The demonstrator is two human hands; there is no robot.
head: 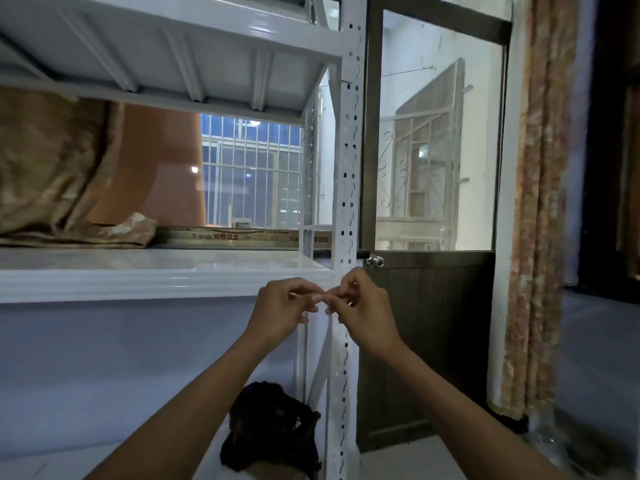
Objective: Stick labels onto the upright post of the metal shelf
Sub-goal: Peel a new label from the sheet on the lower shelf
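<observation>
The white upright post of the metal shelf runs from top to bottom, pierced by rows of slots. Right in front of it, at the level of the middle shelf board, my left hand and my right hand meet fingertip to fingertip. Both pinch a small pale label between them; it is tiny and mostly hidden by the fingers. No stuck label shows on the bare post.
A folded tan cloth and a printed strip lie on the middle board. A black bag sits on the lowest level beside the post. A brown door with a knob and a curtain stand to the right.
</observation>
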